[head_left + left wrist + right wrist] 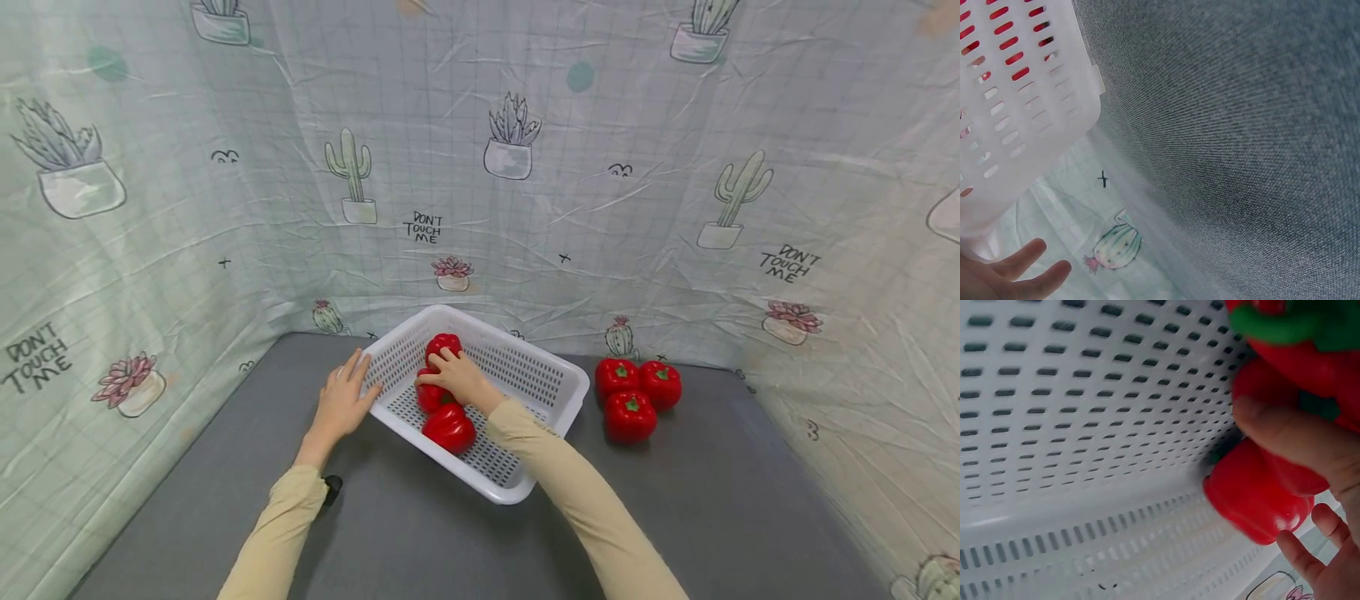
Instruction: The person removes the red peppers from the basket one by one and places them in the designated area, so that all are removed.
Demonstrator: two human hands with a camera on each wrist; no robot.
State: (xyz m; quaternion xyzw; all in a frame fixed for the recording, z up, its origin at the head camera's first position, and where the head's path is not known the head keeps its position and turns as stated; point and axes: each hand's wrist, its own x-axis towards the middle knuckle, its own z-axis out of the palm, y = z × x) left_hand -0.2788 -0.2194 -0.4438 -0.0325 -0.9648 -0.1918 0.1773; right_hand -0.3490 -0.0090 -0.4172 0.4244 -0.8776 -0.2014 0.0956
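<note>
Several red bell peppers lie in a white slotted plastic basket [566,372]. My right hand [461,379] reaches down inside it and grips the middle bell pepper [430,400], with the thumb [1291,431] along its side. Just beyond the fingers is the far bell pepper [444,340]; the near bell pepper [450,429] lies on the close side. At the basket's left corner my left hand [345,400] rests with extended fingers against the rim. The left wrist view shows its fingertips [1054,275] beside the basket's outer wall [1035,125].
Right of the basket, three more red bell peppers [630,417] stand grouped on the grey tabletop [420,542], green stems up. A cactus-printed curtain [465,183] encloses the back and both sides.
</note>
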